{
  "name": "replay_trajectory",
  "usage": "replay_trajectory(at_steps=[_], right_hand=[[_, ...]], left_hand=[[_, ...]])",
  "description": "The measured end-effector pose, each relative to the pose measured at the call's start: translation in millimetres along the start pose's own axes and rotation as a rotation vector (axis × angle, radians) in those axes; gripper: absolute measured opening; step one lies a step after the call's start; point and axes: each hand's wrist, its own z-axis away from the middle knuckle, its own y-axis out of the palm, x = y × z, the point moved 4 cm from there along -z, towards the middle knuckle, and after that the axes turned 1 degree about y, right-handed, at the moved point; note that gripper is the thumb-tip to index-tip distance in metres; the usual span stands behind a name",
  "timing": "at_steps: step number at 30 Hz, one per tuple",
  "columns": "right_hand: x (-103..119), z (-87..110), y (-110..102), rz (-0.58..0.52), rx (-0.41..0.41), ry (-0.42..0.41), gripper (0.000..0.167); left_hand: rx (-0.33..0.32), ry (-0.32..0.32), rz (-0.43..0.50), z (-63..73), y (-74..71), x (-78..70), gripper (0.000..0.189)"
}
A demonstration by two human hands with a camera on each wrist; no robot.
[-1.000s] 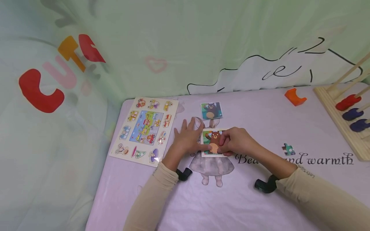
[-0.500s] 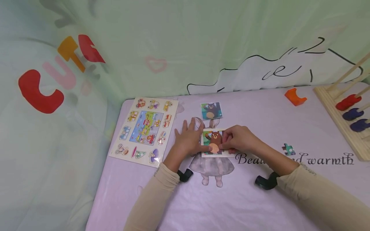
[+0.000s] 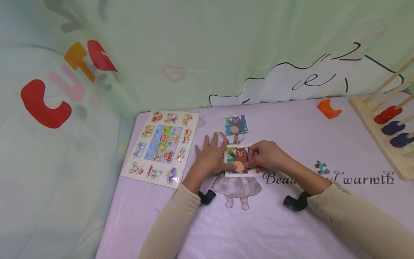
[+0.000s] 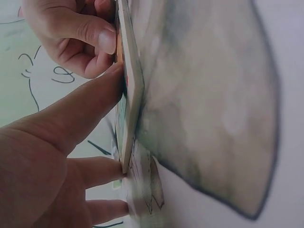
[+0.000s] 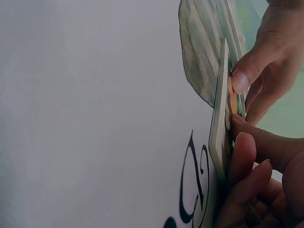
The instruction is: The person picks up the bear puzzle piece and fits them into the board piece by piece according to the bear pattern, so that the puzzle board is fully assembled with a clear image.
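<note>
A small square bear jigsaw puzzle (image 3: 239,154) lies in a pale frame tray (image 3: 233,175) at mid-table. My left hand (image 3: 210,156) rests at its left side, fingers spread, its thumb pressing on the bear's belly. In the left wrist view, the left thumb (image 4: 97,97) lies over the tray's edge. From the right, my right hand (image 3: 268,155) pinches a puzzle piece (image 5: 232,97) at the bear's right side, thumb on top and fingers curled. That hand covers the right part of the picture. Away to the right lies a loose green puzzle piece (image 3: 322,167).
Behind the puzzle lies a bear picture card (image 3: 235,125). A vehicle peg puzzle board (image 3: 148,144) is at the left. An orange block (image 3: 329,108) and a wooden bead frame (image 3: 376,138) stand at the right. A curtain (image 3: 181,46) hangs behind the table.
My right hand has shifted slightly right and its fingers have settled at the tray's right side, showing more of the bear. The left hand stays in place.
</note>
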Motion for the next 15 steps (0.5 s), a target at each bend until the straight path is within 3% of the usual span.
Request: replay_trajectory(at_steps=[15], right_hand=[[-0.7, -0.4, -0.5, 0.003, 0.023, 0.023, 0.023]], left_hand=[[-0.016, -0.018, -0.008, 1.7, 1.9, -6.7, 0.101]])
